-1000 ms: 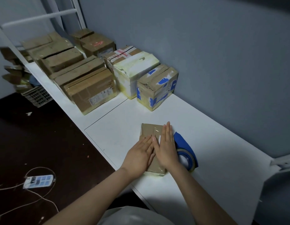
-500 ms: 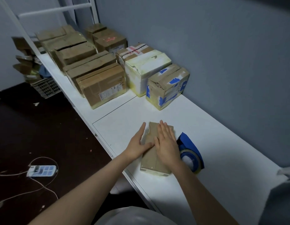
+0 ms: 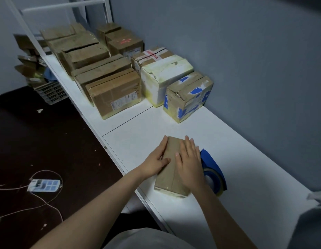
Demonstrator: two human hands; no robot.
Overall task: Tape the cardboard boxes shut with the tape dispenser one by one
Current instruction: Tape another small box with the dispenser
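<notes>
Two bare forearms reach in from the near edge of the white bench (image 3: 249,180), both hands on a small box (image 3: 167,180) that lies close to the bench's front edge. The left hand (image 3: 156,163) lies along the box's left side, fingers straight against the wall and thumb across the top. The right hand (image 3: 189,159) rests flat on the lid, fingers extended and together, pointing away from the person; neither hand curls around anything. A strip of clear tape runs lengthwise down the lid between the hands. Just right of the box, partly under the right wrist, the blue tape dispenser (image 3: 213,169) lies on the bench.

Farther along, near the wall, stands a brown box patched with blue tape (image 3: 189,97), then a white box (image 3: 165,76) with a dented lid. Beside it, at the front edge, a brown box with a shipping label (image 3: 116,92) also bears handwriting; neither is legible. Behind the white one, a box sealed with red-printed tape (image 3: 152,55) cannot be read either. More brown boxes (image 3: 84,54) fill the bench's far end.
</notes>
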